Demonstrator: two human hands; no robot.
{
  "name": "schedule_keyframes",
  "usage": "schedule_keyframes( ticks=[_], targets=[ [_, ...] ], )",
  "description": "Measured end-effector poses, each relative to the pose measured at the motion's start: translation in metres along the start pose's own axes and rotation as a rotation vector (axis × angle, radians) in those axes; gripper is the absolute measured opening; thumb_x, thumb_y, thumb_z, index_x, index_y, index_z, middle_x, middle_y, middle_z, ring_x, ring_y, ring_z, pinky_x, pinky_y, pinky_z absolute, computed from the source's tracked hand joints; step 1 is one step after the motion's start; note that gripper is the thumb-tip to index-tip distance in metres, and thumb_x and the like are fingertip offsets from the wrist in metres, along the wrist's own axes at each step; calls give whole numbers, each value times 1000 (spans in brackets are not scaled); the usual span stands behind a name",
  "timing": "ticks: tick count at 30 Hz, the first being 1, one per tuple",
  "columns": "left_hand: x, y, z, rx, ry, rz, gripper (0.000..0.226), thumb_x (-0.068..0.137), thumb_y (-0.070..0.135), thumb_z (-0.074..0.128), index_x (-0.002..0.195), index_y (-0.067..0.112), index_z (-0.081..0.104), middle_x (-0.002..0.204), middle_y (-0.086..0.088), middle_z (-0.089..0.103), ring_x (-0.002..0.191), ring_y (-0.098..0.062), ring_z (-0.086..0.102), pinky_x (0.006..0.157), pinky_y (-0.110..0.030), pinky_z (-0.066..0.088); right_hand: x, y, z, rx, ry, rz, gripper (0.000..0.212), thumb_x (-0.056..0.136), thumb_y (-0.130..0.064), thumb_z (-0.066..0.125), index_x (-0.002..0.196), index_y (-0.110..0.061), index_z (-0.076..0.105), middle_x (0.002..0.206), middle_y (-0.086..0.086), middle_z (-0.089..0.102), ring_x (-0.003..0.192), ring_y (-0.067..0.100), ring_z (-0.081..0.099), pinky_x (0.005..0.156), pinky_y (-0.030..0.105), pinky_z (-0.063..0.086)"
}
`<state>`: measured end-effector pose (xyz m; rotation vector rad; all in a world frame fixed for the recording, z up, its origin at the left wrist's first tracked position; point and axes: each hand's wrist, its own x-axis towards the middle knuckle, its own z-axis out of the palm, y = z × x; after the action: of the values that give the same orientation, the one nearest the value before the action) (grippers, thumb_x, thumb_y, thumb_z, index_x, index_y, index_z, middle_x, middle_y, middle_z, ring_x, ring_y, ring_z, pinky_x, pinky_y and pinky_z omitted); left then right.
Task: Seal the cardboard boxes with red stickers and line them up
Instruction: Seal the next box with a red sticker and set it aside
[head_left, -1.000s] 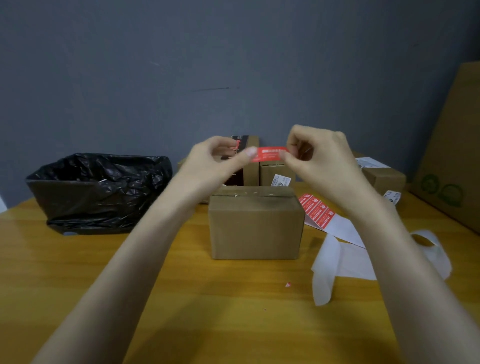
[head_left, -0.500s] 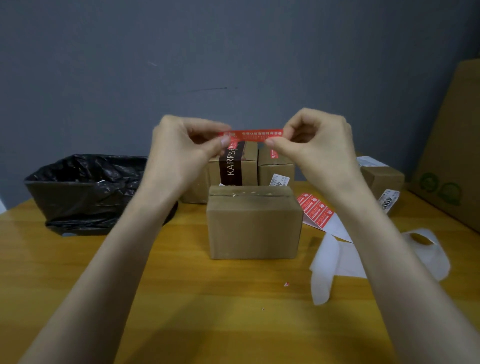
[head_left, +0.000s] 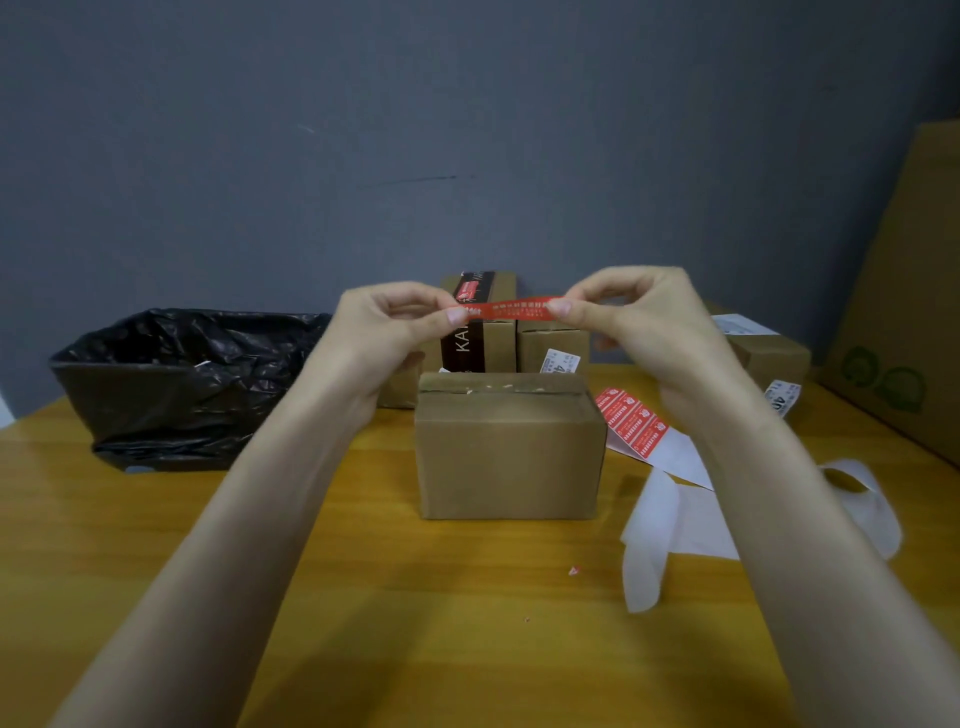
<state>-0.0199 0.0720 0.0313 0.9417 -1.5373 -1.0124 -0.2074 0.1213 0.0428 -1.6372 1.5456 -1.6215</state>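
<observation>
Red sticker (head_left: 511, 308) was held stretched level in the air, above the near cardboard box (head_left: 509, 457) and clear of it. The left hand (head_left: 384, 332) pinched its left end between thumb and forefinger; the right hand (head_left: 639, 317) pinched its right end likewise. Both grips were closed on the strip, remaining fingers curled. The box stood on the wooden surface (head_left: 415, 623), top flaps closed.

Behind it stood smaller boxes, one with a dark printed band (head_left: 480, 332). A sticker sheet (head_left: 631, 423) lay just right of the box. Loose white backing paper (head_left: 670, 525) lay nearer. A black bag-lined bin (head_left: 176, 379) sat left, well apart. A large cardboard panel (head_left: 904, 312) stood far right.
</observation>
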Motion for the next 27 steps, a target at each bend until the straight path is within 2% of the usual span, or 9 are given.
schedule_keyframes(
  ticks=[5,8,10,14,16,20,22,25,27],
  targets=[
    [2,-7,5,132,8,12,9,77,22,73,70,23,69,74,13,66,59,14,56,63,-16,40,1,6,0,-49,-26,129,11,76,-28,74,70,-20,70,74,-9,67,70,3,58,60,19,42],
    [3,-10,6,191,33,28,6,80,21,71,74,20,69,79,11,66,68,8,56,69,-16,46,2,9,1,-60,-48,182,11,76,-27,74,71,-18,71,74,-5,68,70,5,59,61,19,42],
    [4,-14,9,233,45,24,6,82,18,70,76,15,69,82,7,67,73,5,56,76,-22,50,1,11,4,-67,-50,203,11,75,-24,75,68,-18,70,69,-3,67,66,7,58,59,20,42],
    [8,-22,11,340,71,33,4,78,17,74,77,14,72,82,2,70,83,-9,65,81,-30,53,0,16,9,-119,-50,259,12,76,-23,75,68,-18,68,70,-2,65,61,6,55,46,13,42],
    [10,-24,12,393,80,53,5,76,17,76,78,14,72,79,1,70,80,-9,65,77,-27,53,0,19,10,-128,-54,284,13,77,-22,74,68,-19,66,73,-2,63,63,5,54,38,8,40],
    [10,-25,15,470,91,87,7,76,19,76,81,15,73,71,6,65,71,3,59,63,-11,46,-1,22,12,-100,-49,342,11,78,-20,73,71,-17,66,75,0,62,61,6,53,34,7,37],
    [10,-25,15,492,79,83,10,75,19,77,83,15,73,70,8,65,69,5,58,59,-7,44,-1,21,11,-83,-39,347,10,77,-17,74,81,-11,67,77,1,61,57,6,56,33,7,36],
    [12,-25,11,473,59,42,21,72,20,80,91,13,73,78,2,71,77,-3,64,73,-18,51,-1,22,9,-110,-52,354,41,77,-18,74,113,-12,56,80,-4,51,60,5,50,31,5,33],
    [12,-24,10,454,58,8,18,71,20,80,86,13,72,78,-1,72,81,-10,67,82,-31,54,-1,23,9,-52,-61,372,46,78,-16,73,117,-14,50,80,-5,49,65,4,47,30,6,33]
  ],
)
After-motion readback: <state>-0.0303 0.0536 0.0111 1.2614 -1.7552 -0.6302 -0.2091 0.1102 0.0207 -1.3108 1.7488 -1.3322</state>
